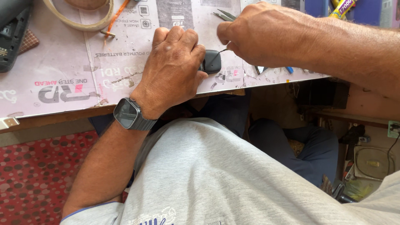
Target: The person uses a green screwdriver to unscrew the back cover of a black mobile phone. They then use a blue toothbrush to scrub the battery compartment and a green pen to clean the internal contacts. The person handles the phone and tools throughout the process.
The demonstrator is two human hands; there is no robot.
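Just between hands (216, 50), black device (212, 61)

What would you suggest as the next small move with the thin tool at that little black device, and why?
Probably ease the thin tool a little further into the edge of the small black device. The left hand already pins the device to the table, and the right hand has the tip right at its edge.

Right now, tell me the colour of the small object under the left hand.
Black, seen in the head view.
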